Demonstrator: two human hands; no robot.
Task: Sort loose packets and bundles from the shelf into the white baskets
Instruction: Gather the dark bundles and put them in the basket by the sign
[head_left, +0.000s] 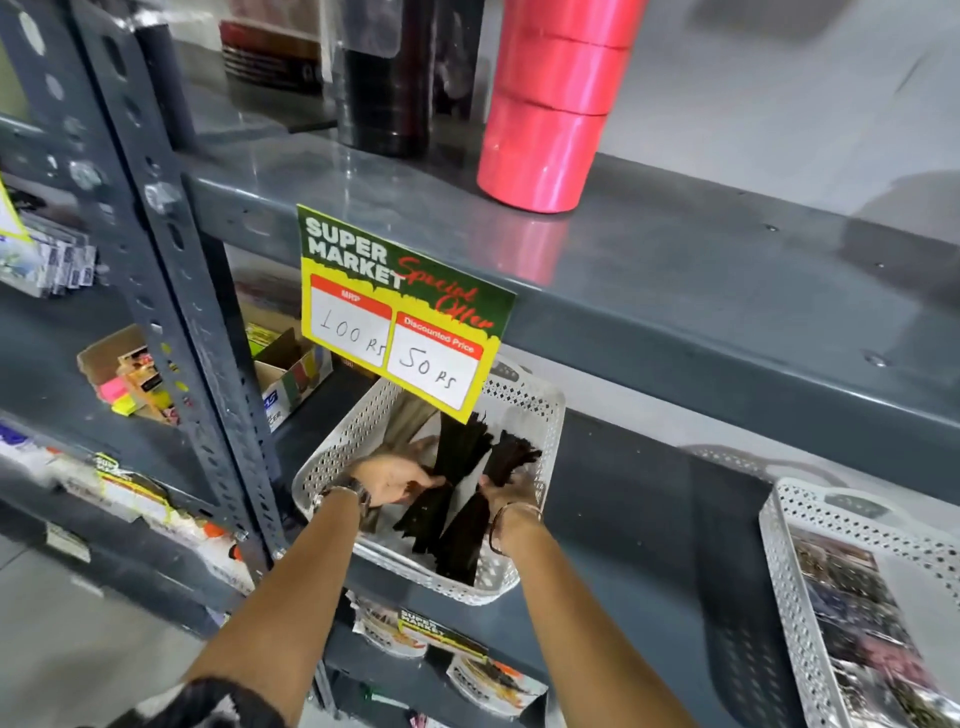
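on the grey metal shelf (649, 499) of a slotted steel rack sits a white perforated plastic basket (524, 410), and inside it the left hand (387, 480) and right hand (506, 491) each grasp a dark bundle of flat strips (457, 457). a second white perforated basket (779, 561) holding shiny packets stands well apart to the right on the same shelf. a yellow and green price card (400, 306) hangs from the shelf above, where a stack of pink tape rolls (550, 104) stands.
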